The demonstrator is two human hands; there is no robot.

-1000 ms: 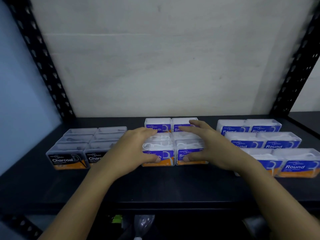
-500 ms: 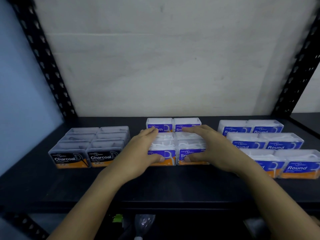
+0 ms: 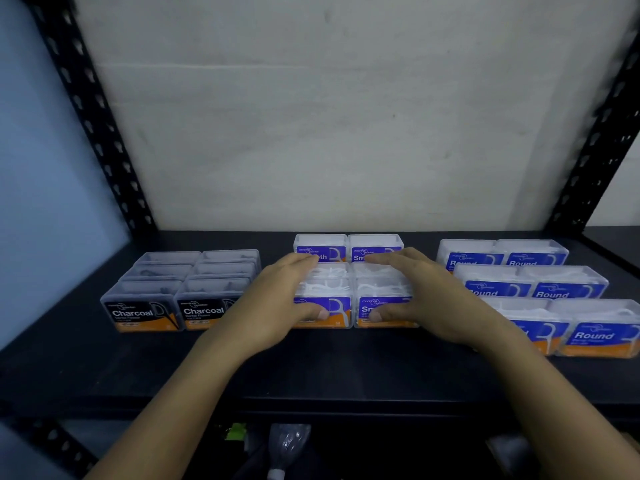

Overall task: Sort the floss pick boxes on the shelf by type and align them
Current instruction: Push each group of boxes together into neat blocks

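Three groups of clear floss pick boxes stood on the black shelf [image 3: 311, 368], labels facing front. The black-labelled Charcoal boxes [image 3: 180, 292] sat at the left in two tight columns. The purple Smooth boxes [image 3: 346, 289] stood in the middle, two abreast. The blue Round boxes [image 3: 533, 289] were at the right, their rows stepped sideways.

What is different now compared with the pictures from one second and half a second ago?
The left hand slid slightly right, further over the front Smooth boxes; its fingertips now reach the back Smooth row. Nothing was taken or let go. The right hand keeps its thumb on the front label; the Charcoal boxes and Round boxes stayed in place.
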